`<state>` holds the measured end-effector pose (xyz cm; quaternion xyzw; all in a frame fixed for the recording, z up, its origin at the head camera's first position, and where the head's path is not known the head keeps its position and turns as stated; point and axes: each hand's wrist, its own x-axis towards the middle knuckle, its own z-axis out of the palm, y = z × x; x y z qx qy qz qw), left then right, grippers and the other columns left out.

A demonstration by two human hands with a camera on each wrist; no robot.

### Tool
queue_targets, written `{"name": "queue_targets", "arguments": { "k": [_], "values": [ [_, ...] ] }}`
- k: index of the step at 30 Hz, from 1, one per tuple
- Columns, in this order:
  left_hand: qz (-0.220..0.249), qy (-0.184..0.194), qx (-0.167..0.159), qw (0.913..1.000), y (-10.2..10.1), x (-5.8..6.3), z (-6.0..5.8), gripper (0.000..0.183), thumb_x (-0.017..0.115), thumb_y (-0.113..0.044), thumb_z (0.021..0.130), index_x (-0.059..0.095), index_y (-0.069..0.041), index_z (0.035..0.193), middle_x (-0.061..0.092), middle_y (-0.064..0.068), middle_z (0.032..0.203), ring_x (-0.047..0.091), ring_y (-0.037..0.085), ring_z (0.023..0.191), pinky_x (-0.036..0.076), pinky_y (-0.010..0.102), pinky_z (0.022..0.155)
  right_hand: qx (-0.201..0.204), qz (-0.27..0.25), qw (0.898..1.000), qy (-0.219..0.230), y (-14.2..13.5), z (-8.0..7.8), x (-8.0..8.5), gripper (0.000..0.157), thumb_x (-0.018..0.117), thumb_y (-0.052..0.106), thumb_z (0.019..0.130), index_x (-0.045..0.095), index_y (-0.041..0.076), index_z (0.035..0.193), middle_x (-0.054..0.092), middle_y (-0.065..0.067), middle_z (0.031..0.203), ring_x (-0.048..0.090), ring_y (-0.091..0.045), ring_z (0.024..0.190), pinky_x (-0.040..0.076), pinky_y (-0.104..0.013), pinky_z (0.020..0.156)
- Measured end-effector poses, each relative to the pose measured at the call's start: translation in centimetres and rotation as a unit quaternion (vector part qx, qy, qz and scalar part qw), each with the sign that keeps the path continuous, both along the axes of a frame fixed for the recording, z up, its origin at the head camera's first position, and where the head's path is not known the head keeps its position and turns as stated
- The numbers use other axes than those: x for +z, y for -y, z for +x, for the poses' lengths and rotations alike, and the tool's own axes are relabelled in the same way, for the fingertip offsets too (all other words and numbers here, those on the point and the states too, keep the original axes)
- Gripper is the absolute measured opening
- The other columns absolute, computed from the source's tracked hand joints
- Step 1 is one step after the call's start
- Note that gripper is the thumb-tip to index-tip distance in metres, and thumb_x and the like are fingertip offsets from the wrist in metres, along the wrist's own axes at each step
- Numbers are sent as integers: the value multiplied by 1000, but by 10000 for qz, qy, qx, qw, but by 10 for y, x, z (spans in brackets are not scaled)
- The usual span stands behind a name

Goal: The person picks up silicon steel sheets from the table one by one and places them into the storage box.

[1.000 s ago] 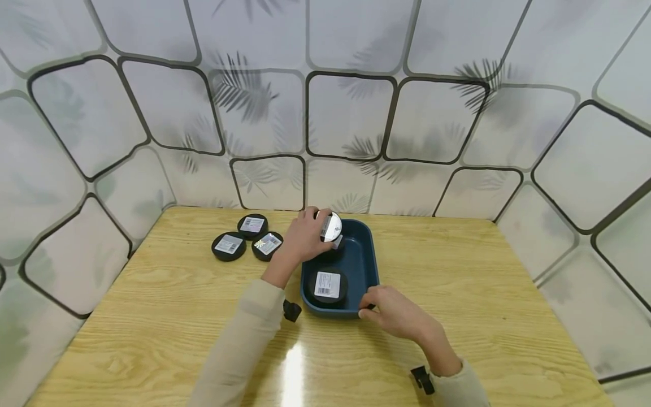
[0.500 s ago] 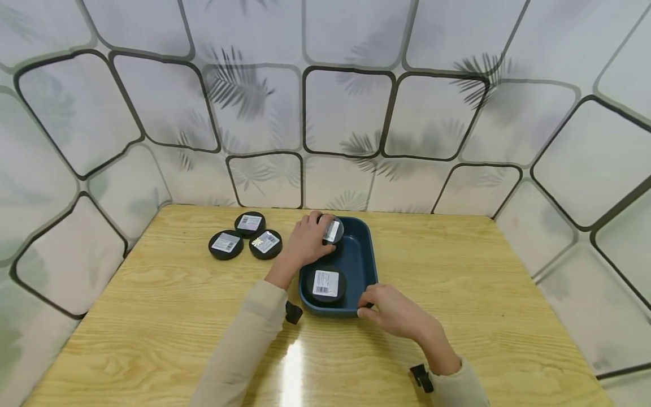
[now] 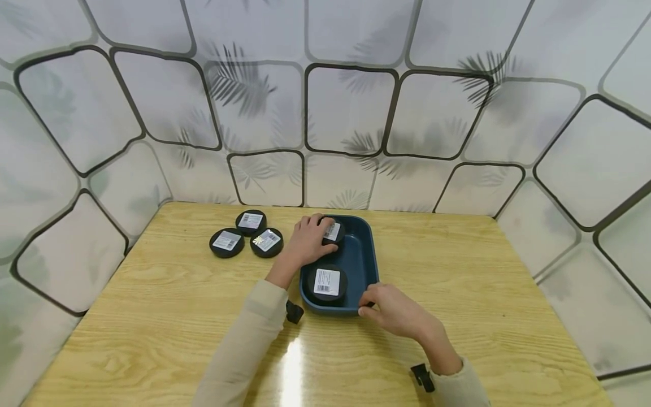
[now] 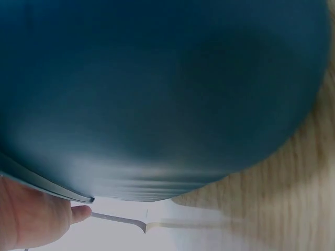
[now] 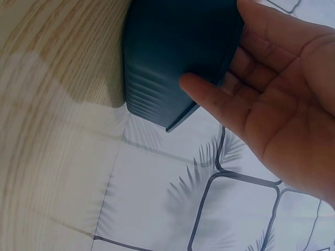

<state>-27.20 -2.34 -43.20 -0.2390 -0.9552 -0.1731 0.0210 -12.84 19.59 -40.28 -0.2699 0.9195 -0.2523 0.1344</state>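
Observation:
A dark blue rectangular bin (image 3: 362,265) stands on the wooden table. My left hand (image 3: 307,243) reaches over its left rim and grips a black round disc with a white label (image 3: 334,232) in the far left part of the bin. Another labelled black disc (image 3: 327,283) lies flat in the near left corner. My right hand (image 3: 395,312) pinches the bin's rim at the near right corner, thumb outside in the right wrist view. In the left wrist view the bin's outer wall (image 4: 146,104) fills most of the picture and hides the disc.
Three more black discs with white labels lie grouped left of the bin: a far one (image 3: 251,222), a left one (image 3: 226,242) and a right one (image 3: 267,242). A patterned curtain (image 3: 346,113) hangs behind the table (image 3: 458,265).
The disc in my left hand has gone from tilted, with its label shining, to lying lower and flatter in the bin. My right hand has kept its hold on the rim.

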Motion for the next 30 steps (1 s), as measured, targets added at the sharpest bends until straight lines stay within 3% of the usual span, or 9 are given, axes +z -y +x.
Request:
{"name": "queue_targets", "arguments": {
  "k": [9,22,30],
  "values": [
    [-56,155,-4,9999,0,-1,1,61,66,-43,94,45,-19,146,34,18,155,35,41,138,28,57,113,-7,49,10000,4,0,0,1,9,68,15,94,75,10,98,66,5,93,60,-13,87,52,-33,76],
    [-211,-5,2,9998,2,-5,3,62,63,-46,95,45,-21,148,32,18,156,30,40,139,27,57,113,16,-9,10000,-29,-1,1,1,9,68,15,94,75,10,98,66,4,93,60,-12,86,52,-32,75],
    [319,289,-205,9989,17,1,11,63,60,-39,99,37,-15,153,29,22,157,29,44,142,29,59,112,118,-49,9999,-94,-1,-1,0,8,68,13,94,75,10,96,66,6,91,59,-11,84,51,-30,73]
  ]
}}
